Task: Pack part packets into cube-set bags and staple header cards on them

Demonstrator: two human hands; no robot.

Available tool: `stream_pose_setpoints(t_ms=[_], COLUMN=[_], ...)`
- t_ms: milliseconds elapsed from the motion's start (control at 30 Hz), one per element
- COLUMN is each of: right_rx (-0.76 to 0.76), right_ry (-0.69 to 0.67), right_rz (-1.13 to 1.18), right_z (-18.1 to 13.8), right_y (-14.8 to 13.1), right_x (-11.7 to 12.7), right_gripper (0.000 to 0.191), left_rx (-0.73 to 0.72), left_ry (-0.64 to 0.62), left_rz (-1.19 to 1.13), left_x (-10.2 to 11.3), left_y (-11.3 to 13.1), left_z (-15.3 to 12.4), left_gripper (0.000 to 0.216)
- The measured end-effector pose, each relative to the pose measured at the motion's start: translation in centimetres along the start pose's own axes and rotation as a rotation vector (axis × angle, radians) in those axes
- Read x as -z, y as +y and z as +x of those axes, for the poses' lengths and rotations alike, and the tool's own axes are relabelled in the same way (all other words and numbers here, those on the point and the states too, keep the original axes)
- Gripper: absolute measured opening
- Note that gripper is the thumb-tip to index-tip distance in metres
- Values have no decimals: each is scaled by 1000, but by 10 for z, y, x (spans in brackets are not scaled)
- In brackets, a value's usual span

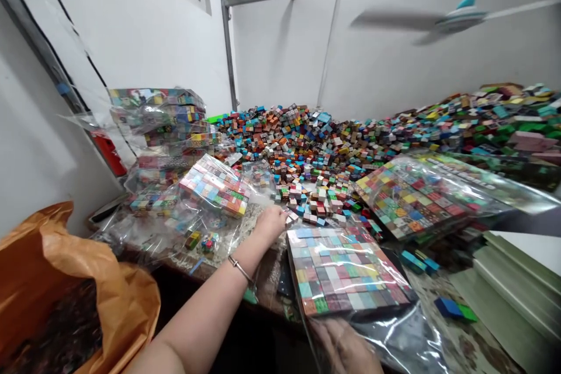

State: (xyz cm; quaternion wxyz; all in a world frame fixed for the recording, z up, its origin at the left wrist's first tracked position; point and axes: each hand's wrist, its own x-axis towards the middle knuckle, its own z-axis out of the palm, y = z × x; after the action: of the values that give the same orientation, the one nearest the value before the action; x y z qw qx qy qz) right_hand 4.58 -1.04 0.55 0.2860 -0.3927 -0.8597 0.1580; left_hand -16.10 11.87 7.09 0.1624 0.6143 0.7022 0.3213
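My left hand (272, 223), a thin bracelet on its wrist, reaches forward to the near edge of a huge heap of small coloured cubes (315, 146). Its fingers are curled at a few loose cubes (307, 207); what they pinch is hidden. My right hand (344, 347) is at the bottom edge, seen through clear plastic. It grips the near end of a plastic bag (394, 339). That bag holds a flat square sheet of coloured cubes (344, 269), which lies just right of my left hand.
More bagged cube sheets lie at the left (214, 184) and right (412, 198), and a stack of them stands at the back left (166, 117). An orange plastic bag (87, 280) sits at the lower left. Pale green boards (512, 292) lie at the right. A ceiling fan (460, 14) spins overhead.
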Motion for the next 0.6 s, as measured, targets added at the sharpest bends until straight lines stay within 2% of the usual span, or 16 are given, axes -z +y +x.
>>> stream_pose_setpoints(t_ms=[200,333,433,500,600], right_rx=[-70,-101,-115,-124,-155], right_ry=[-4,61,59,36,-6], right_rz=[-52,-53,-60,-58,-45], right_z=[-7,-9,-8,-5,-1], right_y=[8,6,3,0,-5], right_x=[-7,-10,-9,-6,-1], right_gripper=[36,42,44,45,45], left_rx=[162,137,72,-12,-175], left_ry=[69,210,356,391,226], left_rz=[-162,-220,-211,-179,-104], left_x=[-14,-6,7,10,4], left_y=[-20,-15,-8,-5,-2], left_z=[-14,-36,-75,-109,-159], left_gripper=[27,20,18,22,32])
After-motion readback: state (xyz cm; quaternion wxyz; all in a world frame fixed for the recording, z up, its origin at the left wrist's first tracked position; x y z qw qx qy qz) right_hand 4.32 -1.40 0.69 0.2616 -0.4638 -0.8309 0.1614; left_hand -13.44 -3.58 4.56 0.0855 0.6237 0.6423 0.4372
